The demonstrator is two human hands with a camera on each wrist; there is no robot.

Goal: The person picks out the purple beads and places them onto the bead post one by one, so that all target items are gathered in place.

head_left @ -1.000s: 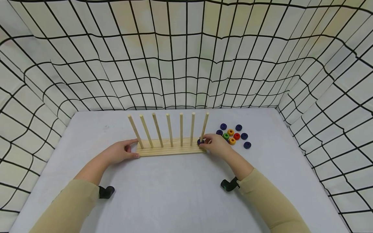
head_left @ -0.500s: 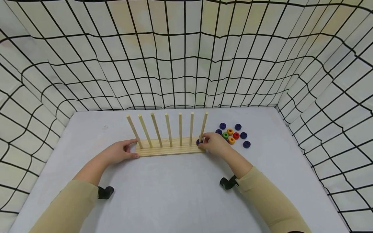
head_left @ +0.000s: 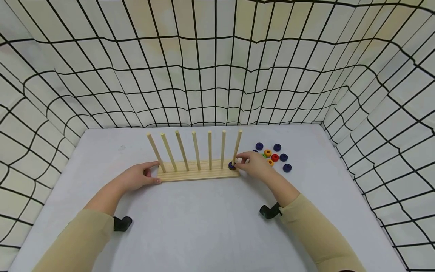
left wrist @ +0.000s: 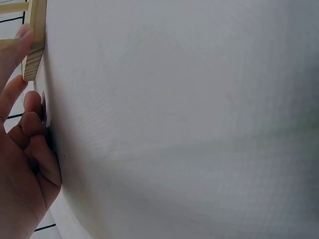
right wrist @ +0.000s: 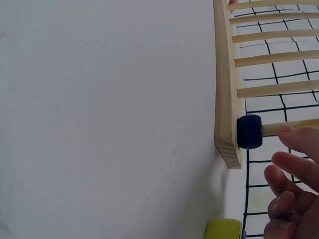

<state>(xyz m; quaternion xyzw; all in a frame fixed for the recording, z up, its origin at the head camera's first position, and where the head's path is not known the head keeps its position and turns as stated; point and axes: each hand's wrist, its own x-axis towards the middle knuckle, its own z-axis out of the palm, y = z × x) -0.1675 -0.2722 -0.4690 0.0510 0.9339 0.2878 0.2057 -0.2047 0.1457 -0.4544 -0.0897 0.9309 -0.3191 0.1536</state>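
Observation:
A wooden board with a row of several upright pegs lies across the table. My left hand grips its left end, the thumb at the front edge and the index finger at the back corner; the other fingers curl beside it. On the rightmost peg a dark blue bead sits down against the board. My right hand is beside that peg with thumb and fingers parted. In the right wrist view a fingertip is at or near the peg, and no finger holds the bead.
Loose beads lie right of the board: several dark blue ones, a red one, two orange ones and a green one partly behind the right hand. Black netting over white walls encloses the table's back and sides.
My right hand has loosened its fingers from the blue bead and shifted slightly right, leaving the bead at the peg's foot. My left hand keeps its grip on the board.

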